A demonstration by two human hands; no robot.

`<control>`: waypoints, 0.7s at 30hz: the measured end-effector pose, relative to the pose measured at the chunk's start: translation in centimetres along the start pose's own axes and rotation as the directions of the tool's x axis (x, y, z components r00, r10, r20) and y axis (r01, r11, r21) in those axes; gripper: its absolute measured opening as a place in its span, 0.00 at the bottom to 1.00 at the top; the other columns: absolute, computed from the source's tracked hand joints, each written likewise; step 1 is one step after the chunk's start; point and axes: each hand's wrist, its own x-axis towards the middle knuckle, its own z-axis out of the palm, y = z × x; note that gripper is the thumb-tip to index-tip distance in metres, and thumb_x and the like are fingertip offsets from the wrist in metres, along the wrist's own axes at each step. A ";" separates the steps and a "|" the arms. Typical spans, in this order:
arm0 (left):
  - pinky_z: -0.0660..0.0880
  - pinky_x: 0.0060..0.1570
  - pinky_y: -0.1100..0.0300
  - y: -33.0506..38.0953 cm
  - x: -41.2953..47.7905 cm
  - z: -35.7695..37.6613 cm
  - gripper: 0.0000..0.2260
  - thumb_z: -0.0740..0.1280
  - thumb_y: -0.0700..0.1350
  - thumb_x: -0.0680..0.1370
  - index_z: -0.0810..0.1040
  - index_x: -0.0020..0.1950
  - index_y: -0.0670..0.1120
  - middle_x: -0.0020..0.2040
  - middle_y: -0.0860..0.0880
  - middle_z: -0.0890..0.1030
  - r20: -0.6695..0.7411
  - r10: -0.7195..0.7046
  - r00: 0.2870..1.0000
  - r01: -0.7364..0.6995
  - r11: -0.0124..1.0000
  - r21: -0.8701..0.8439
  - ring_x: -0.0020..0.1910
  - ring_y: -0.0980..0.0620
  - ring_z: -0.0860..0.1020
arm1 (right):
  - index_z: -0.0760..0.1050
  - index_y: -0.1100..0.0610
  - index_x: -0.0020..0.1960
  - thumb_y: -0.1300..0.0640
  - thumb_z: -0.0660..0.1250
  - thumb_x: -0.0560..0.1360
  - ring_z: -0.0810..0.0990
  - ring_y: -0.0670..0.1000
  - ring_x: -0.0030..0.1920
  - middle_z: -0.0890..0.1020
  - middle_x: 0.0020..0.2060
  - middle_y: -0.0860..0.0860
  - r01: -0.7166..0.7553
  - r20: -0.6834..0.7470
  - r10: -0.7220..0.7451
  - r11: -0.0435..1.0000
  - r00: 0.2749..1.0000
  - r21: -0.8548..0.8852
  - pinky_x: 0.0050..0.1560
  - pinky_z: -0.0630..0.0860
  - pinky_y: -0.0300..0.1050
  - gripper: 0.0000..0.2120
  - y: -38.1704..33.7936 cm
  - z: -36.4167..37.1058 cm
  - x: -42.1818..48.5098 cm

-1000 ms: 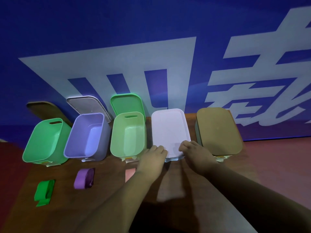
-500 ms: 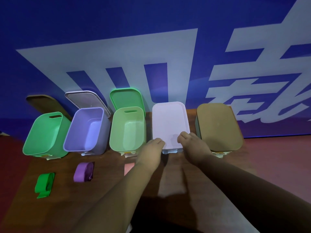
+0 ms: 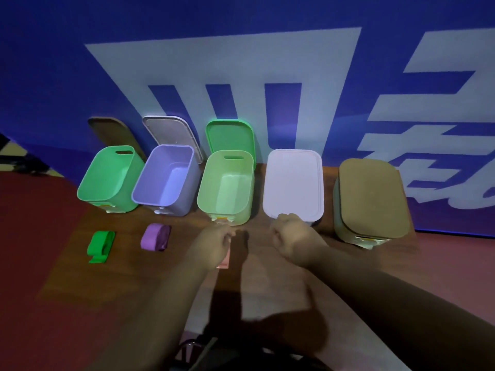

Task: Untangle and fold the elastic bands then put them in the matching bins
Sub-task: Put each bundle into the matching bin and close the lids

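Left grip (image 3: 214,245): knuckles up and fingers curled downward over the pink band (image 3: 224,262), which shows only as a strip at its right edge. Whether it holds the band cannot be told.

Right grip (image 3: 292,235): fingers curled, at the front edge of the white lid (image 3: 293,183). Whether it clasps that edge cannot be told.

Containers stand in one row on the table (image 3: 160,269), all beyond the grips.
- Light green bin (image 3: 227,183): just beyond the left grip, open, inner walls and floor in plain view.
- Purple bin (image 3: 163,178): next to the left, open, likewise.
- Green bin (image 3: 107,180): farthest left, open, likewise.
- The white-lidded bin beyond the right grip and the bin under the tan lid (image 3: 372,196) to its right: both closed, contents hidden.

Purple band (image 3: 156,237) lies folded left of the left grip, before the purple bin. Green band (image 3: 100,246) lies farther left, before the green bin.
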 end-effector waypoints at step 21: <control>0.68 0.72 0.52 -8.6 4.0 3.1 0.25 0.68 0.39 0.77 0.73 0.74 0.48 0.73 0.46 0.73 0.313 0.086 0.946 -0.167 0.956 0.240 0.72 0.42 0.69 | 0.86 0.55 0.55 0.57 0.68 0.80 0.84 0.57 0.55 0.88 0.54 0.55 -0.306 0.351 0.252 0.946 0.902 0.108 0.50 0.73 0.46 0.09 -7.3 8.9 6.5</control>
